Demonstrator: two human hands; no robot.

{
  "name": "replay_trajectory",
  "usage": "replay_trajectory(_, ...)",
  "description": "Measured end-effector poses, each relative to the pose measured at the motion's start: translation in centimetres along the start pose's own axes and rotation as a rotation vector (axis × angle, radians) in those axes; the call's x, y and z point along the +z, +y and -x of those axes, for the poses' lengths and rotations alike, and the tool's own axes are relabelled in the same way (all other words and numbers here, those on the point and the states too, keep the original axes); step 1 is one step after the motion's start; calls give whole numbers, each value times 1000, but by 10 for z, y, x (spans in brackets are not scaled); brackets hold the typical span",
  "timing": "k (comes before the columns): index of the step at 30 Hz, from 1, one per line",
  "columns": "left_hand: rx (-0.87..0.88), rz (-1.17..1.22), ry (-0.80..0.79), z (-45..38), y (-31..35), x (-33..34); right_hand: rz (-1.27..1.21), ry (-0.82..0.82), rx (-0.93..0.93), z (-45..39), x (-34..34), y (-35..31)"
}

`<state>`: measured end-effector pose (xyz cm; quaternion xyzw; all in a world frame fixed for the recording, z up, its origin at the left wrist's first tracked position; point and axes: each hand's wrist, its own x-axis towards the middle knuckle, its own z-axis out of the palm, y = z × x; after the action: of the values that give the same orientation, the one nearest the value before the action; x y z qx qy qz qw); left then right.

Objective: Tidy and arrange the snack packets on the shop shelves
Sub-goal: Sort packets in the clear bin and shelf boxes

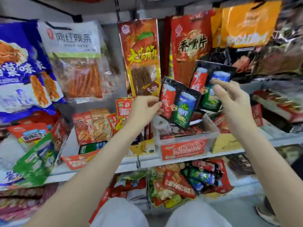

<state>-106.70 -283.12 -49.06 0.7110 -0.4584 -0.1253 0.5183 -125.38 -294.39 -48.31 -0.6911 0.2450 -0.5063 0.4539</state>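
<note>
Shop shelving fills the whole wall ahead, crammed with hanging snack bags above and trays of small sachets on the white shelf (pixel 147 158) below. From the head view, the only one we have, both arms are up in front of that middle shelf.

Left hand (pixel 144 108) pinches the left edge of a black packet (pixel 178 105) printed with a red can and a blue-green can, thumb on the face and fingers behind. Right hand (pixel 229 102) holds a second black packet (pixel 211 79) of the same print, thumb and forefinger nipping it near its upper right part, so it hangs a little higher and further back. The two packets overlap slightly, both raised just above the clear plastic tray (pixel 186 143) with the red label, which already holds a loose heap of dark sachets.

These look feather-light, glossy foil pouches, soft and crinkly, likely to flop or twist when held by one corner, and slick enough to slide off a stack. I'd say a flat pinch on the sealed edge suits them best, squeezing the seam rather than the filled middle.

Lower down, a wire basket (pixel 149 185) brims with mixed red and green packets (pixel 196 181), jumbled, not yet sorted.
</note>
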Motion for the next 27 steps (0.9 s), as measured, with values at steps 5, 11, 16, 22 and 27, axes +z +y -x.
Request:
replay_trajectory(5,-38,-43,4,-5,-3,18,-35,-161,161,10,16,15)
replay_trajectory(11,-70,-119,-185,-16,12,25,44,-31,-22,-4,8,15)
replay_trajectory(16,-159,184,-423,-24,14,25,164,-194,-149,-17,-6,10)
replay_trajectory(22,244,-255,-117,-30,18,41,791,-326,-273,-49,-11,-7)
replay_trajectory(27,236,-274,-215,-36,7,42,920,-287,-344,-63,-10,-10)
